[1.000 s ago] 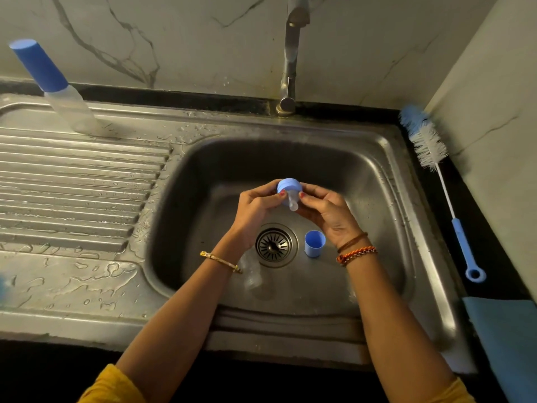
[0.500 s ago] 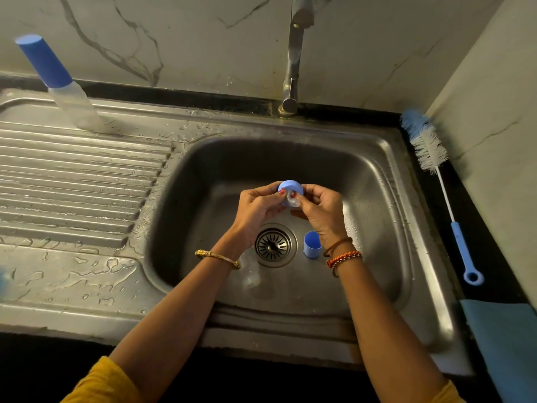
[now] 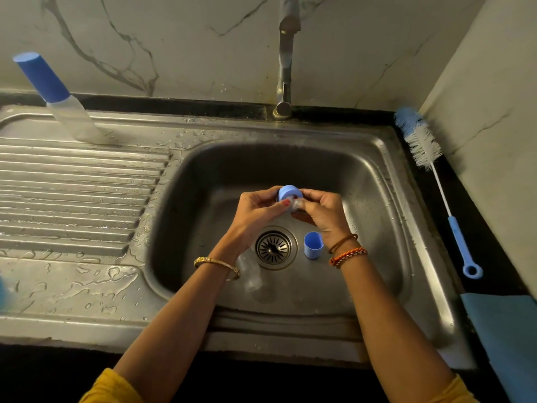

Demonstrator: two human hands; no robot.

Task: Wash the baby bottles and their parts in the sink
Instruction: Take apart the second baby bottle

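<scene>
From the head camera, two hands meet over the sink [image 3: 386, 181] basin: the left hand [image 3: 255, 212] and right hand [image 3: 322, 212] both pinch one blue collar ring [image 3: 289, 193] with its clear teat [image 3: 296, 205] (partly hidden by fingers). One blue cap [image 3: 313, 245] stands on the basin floor just beside the drain [image 3: 273, 248]. One capped bottle [image 3: 55, 97] stands on the drainboard; one bottle brush [image 3: 436, 184] lies on the right counter

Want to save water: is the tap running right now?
Off, it seems: no stream falls from the tap into the sink.
</scene>
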